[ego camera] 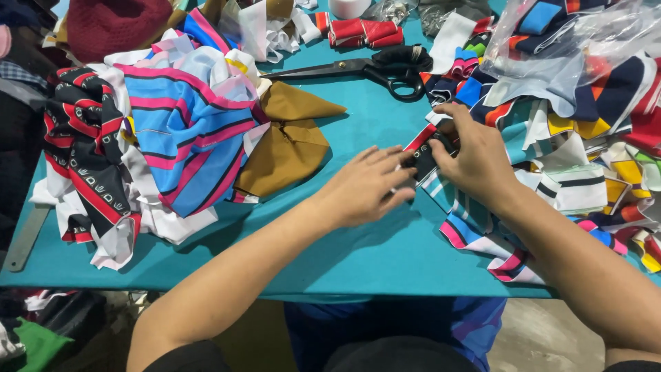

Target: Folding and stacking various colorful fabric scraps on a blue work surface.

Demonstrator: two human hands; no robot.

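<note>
On the teal table [358,255], my left hand [368,186] and my right hand [475,158] meet over a small black fabric piece with white and red trim [423,162]. Both hands pinch it, the left from its left edge, the right from above and the right. The piece lies at the edge of a heap of striped fabric scraps [585,158] on the right. Part of the piece is hidden under my fingers.
Black scissors [375,67] lie at the back centre. A brown cloth [289,138] and a blue-pink striped pile [186,138] sit left, with black-red patterned cloth [82,145] beyond. A clear plastic bag [571,41] covers scraps back right. Red rolled fabric [365,33] lies at the rear.
</note>
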